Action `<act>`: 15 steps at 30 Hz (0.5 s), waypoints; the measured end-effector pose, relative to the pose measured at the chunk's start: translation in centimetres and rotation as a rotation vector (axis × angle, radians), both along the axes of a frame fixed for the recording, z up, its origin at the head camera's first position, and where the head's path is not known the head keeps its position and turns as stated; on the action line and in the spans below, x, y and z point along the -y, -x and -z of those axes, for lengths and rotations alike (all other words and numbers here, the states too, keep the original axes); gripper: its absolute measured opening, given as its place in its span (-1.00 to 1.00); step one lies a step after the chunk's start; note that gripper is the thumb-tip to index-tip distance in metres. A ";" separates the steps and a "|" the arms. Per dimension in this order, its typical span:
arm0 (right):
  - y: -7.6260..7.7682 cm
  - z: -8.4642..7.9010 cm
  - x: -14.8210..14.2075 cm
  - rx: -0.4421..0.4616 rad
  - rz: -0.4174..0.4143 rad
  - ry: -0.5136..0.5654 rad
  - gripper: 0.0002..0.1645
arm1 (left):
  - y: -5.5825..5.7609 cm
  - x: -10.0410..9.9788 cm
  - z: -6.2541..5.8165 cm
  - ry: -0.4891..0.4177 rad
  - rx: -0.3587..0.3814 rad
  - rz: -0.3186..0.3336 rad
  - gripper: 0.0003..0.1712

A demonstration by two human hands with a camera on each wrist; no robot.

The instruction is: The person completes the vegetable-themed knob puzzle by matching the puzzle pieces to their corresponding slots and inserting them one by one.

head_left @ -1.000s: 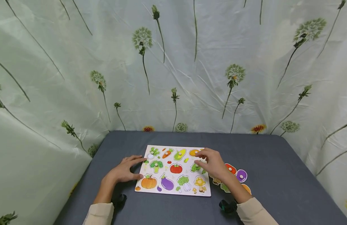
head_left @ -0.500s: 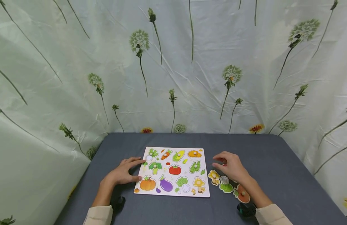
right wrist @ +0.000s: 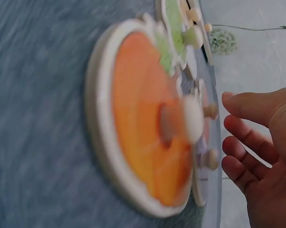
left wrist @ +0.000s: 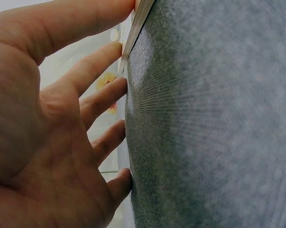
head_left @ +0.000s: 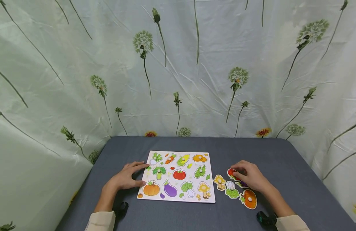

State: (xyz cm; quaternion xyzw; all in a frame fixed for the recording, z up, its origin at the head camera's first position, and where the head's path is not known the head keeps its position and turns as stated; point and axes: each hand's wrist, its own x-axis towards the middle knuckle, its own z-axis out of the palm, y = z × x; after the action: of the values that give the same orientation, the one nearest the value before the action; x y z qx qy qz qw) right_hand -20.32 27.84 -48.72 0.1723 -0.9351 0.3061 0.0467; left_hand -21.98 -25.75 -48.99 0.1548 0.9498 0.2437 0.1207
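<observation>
A white vegetable puzzle board (head_left: 190,178) lies on the table, knobbed pieces such as the corn (head_left: 183,160) and broccoli (head_left: 159,173) set in it. My left hand (head_left: 124,176) rests at its left edge, thumb and fingers spread, as the left wrist view also shows. My right hand (head_left: 250,176) is over the loose tomato piece (head_left: 231,173) and purple eggplant piece (head_left: 241,183), partly hiding both. In the right wrist view its bent fingers (right wrist: 240,145) look apart from the knobs. Nearer the front lies the pumpkin piece (right wrist: 143,104).
Between board and right hand lie a mushroom piece (head_left: 219,183) and a bok choy piece (head_left: 232,192), knobs hidden or small in the head view. A grey cloth (head_left: 172,215) covers the table. A floral curtain (head_left: 207,96) hangs behind it.
My right hand has moved right, away from the board's upper right, and now reaches the loose pieces. The pumpkin piece has come into full view. My left hand stays at the board's edge.
</observation>
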 end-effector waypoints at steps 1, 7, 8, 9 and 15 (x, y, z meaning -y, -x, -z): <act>0.0 0.1 -0.2 0.009 -0.006 -0.005 -0.78 | 0.0 0.0 0.0 0.001 -0.001 0.001 -0.09; 0.2 0.9 -1.1 0.046 -0.020 -0.007 -0.82 | -0.1 0.1 0.1 -0.013 0.000 0.003 -0.09; 0.2 1.0 -1.2 0.049 -0.023 0.000 -0.82 | -0.1 0.1 0.1 -0.018 0.001 0.004 -0.09; 0.3 1.1 -1.3 0.052 -0.026 0.008 -0.83 | -0.1 0.1 0.1 -0.022 0.001 0.004 -0.09; 0.3 1.5 -1.9 0.056 -0.083 0.040 -0.82 | 0.0 0.1 0.1 -0.024 -0.001 0.003 -0.08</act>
State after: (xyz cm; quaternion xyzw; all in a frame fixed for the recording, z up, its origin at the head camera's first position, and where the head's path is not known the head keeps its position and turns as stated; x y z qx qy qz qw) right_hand -20.66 29.71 -50.18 0.2015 -0.9217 0.3312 0.0112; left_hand -21.95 -25.84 -49.10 0.1577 0.9466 0.2548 0.1188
